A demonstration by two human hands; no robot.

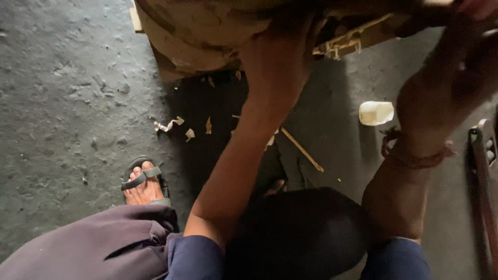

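pressing both hands (277,62) on wood block (197,31); white container (375,112) nearby, contents unseen

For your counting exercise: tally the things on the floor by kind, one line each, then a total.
Pale wood shavings: 5 plain to see
Thin wooden stick: 1
White plastic container: 1
Sandalled foot: 1
Total: 8

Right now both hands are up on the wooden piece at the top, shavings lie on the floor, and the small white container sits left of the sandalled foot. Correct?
Not quite. The small white container sits on the floor well to the right of the sandalled foot, between the two forearms. The rest holds in the head view: left hand and right hand are up at the wooden piece, and shavings lie on the floor.
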